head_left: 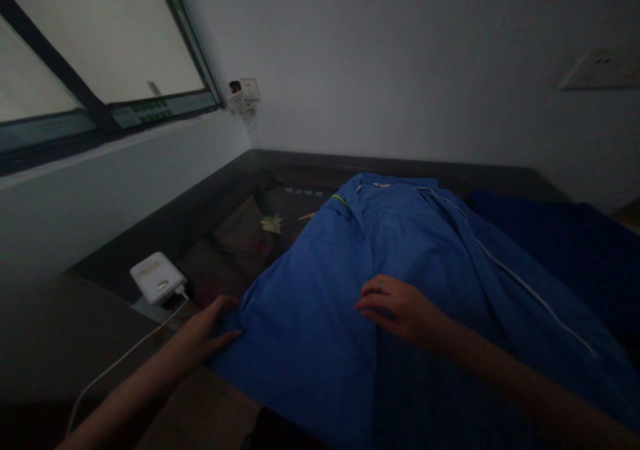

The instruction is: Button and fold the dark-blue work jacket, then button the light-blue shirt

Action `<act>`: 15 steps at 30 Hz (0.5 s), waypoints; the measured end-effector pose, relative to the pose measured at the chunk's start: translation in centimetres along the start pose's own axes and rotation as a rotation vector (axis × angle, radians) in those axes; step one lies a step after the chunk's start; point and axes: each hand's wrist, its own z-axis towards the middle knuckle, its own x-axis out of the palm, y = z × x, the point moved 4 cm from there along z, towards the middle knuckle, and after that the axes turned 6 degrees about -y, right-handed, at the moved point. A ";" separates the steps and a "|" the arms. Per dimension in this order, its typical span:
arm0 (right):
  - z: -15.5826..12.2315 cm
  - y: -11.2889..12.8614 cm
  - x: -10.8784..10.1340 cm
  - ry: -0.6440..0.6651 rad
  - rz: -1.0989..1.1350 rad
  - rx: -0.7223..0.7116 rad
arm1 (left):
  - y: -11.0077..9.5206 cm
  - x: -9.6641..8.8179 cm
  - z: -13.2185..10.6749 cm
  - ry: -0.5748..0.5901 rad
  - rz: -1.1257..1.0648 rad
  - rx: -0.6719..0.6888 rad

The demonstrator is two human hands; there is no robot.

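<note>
A bright blue work jacket (pixel 400 250) with white piping lies spread front-up on a dark table (pixel 225 250), collar toward the far wall. My left hand (pixel 207 327) rests at the jacket's left edge, fingers stretched out and touching the fabric. My right hand (pixel 397 307) lies flat on the middle of the jacket beside the front placket, fingers extended, a ring on one finger. Neither hand grips anything.
A white power bank (pixel 157 277) with a white cable (pixel 125 357) sits on the table left of the jacket. Darker blue cloth (pixel 565 243) lies at the right. A wall socket (pixel 243 95) is in the corner under a window (pixel 100 50). Small scraps (pixel 273 223) lie beyond the jacket.
</note>
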 end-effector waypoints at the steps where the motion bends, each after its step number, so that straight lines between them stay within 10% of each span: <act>1: 0.8 -1.0 0.1 -0.004 -0.040 0.009 | 0.0 0.1 -0.1 0.022 -0.079 -0.033; 8: 0.9 -6.6 2.5 0.134 -0.160 0.101 | 2.6 2.1 -3.1 0.273 -0.649 -0.298; 15: 1.7 -7.0 0.3 0.085 -0.043 0.170 | 5.8 -1.5 1.6 0.080 -0.051 -0.020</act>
